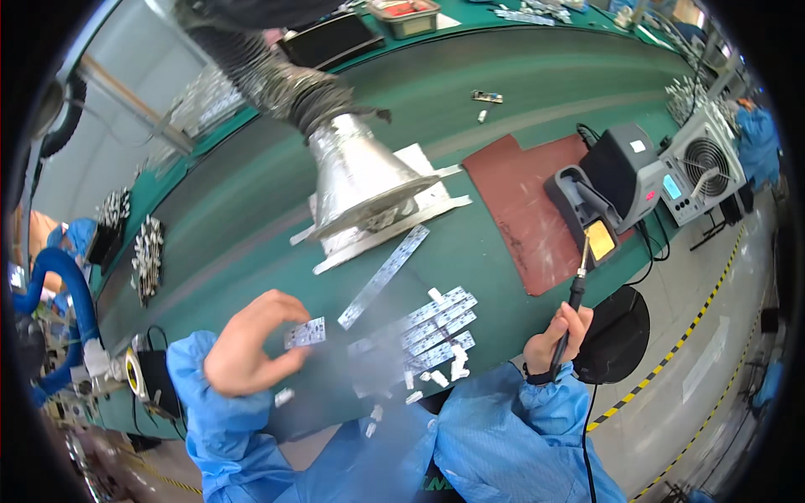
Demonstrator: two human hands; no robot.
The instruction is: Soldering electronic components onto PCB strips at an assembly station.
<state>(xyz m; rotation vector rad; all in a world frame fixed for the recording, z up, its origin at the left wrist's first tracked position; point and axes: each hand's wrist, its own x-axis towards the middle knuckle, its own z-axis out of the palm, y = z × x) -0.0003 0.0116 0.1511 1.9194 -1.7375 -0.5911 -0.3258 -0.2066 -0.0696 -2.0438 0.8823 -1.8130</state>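
My left hand (247, 350) pinches a small printed circuit board (305, 333) between thumb and fingers, just over the green bench. In my right hand (560, 337) is a soldering iron (577, 292), its tip up at the yellow sponge (599, 240) of the iron stand (573, 201). Several circuit board strips (440, 325) lie side by side between my hands, partly veiled by a greyish blur. One long strip (384, 277) lies slantwise beyond them. White connector pieces (459, 362) are scattered along the near edge.
A silvery fume hood (369, 176) on a flexible duct hangs over the bench middle. A brown mat (524, 222) lies at right, beside a black soldering station (629, 172) and a grey unit with a fan (704, 163). The iron's cord (589, 444) hangs down. Wire bundles (148, 260) lie left.
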